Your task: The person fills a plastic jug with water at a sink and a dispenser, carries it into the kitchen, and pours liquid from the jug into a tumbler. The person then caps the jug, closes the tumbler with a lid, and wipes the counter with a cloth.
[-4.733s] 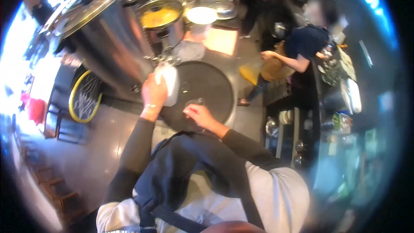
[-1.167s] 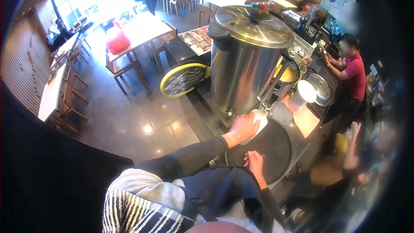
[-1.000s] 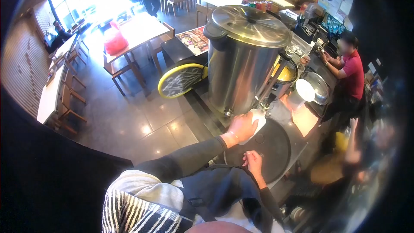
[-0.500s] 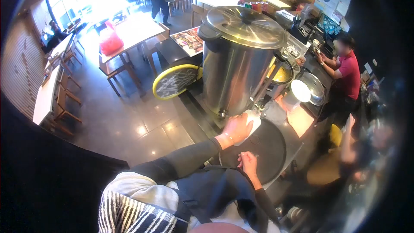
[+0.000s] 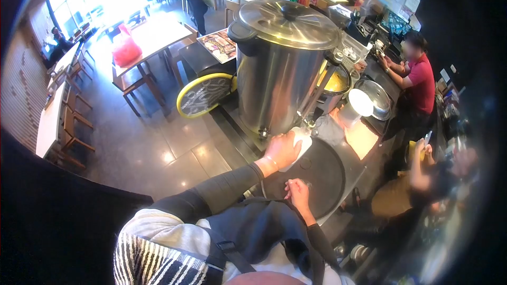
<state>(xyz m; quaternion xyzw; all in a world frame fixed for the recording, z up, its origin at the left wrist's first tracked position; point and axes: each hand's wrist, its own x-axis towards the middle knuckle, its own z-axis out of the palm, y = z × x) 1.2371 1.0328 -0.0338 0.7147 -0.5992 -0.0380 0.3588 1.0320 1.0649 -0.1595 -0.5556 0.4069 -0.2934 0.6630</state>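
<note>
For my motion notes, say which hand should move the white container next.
Left, likely: the left hand holds the white container; the right hand is over the round tray, apart from it.

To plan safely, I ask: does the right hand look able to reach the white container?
Likely yes: the right hand is close and nothing stands between, though the left hand covers part of the white container.

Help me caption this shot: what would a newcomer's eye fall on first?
Probably the tall steel urn, lidded and upright in the middle. Then the white container that the left hand holds near the urn's tap, by the round black tray. Bright colour follows: the red bag on a table at left and the yellow-rimmed racket beside the urn.
</note>
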